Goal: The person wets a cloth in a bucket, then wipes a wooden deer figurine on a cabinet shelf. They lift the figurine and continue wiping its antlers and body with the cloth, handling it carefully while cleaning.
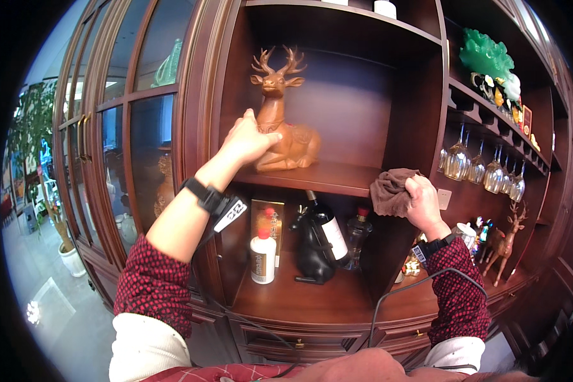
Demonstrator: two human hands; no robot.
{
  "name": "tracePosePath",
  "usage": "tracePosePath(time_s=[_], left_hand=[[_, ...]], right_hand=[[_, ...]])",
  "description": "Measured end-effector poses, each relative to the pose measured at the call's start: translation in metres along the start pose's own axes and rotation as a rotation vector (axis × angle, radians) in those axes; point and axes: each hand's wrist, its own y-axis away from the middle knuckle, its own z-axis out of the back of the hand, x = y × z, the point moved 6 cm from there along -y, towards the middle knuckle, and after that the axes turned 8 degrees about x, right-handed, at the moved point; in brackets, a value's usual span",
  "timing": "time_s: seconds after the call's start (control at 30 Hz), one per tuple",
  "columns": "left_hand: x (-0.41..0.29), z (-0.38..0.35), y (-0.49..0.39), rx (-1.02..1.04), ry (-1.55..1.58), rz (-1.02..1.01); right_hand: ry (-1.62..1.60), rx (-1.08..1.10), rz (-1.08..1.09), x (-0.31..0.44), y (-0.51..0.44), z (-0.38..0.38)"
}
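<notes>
A carved wooden deer figurine [291,141] with antlers lies with folded legs on the middle shelf [334,178] of a dark wooden cabinet. Against the deer's neck and chest rests my left hand [248,138], thumb and fingers spread around its front. A crumpled brown cloth [392,193] is gripped in my right hand [422,203], beside the shelf's right end and in front of the upright divider. Both wrists wear black bands with printed tags.
Below the shelf stand a white bottle [263,260], a black animal-shaped holder [313,253] with a wine bottle [332,234], and a clear bottle [358,238]. Stemmed glasses [458,160] hang at right, above another deer figurine [504,243]. A cable [377,305] trails by my right arm.
</notes>
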Motion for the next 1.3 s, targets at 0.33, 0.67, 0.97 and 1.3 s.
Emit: tracePosePath(time_s=[0.33,0.67,0.97,1.3], left_hand=[[0.003,-0.019,-0.047,0.375,0.362,0.208],[-0.016,-0.02,-0.04,0.258,0.329,0.205],[-0.063,-0.07,-0.044,0.369,0.453,0.116],[-0.134,-0.14,-0.058,0.521,0.387,-0.078]], right_hand=[[-0.122,-0.326,0.246,0.001,0.01,-0.001],[-0.099,-0.364,0.246,0.003,0.013,-0.002],[-0.112,-0.369,0.247,0.003,0.014,-0.004],[-0.116,-0.346,0.25,0.002,0.014,-0.001]])
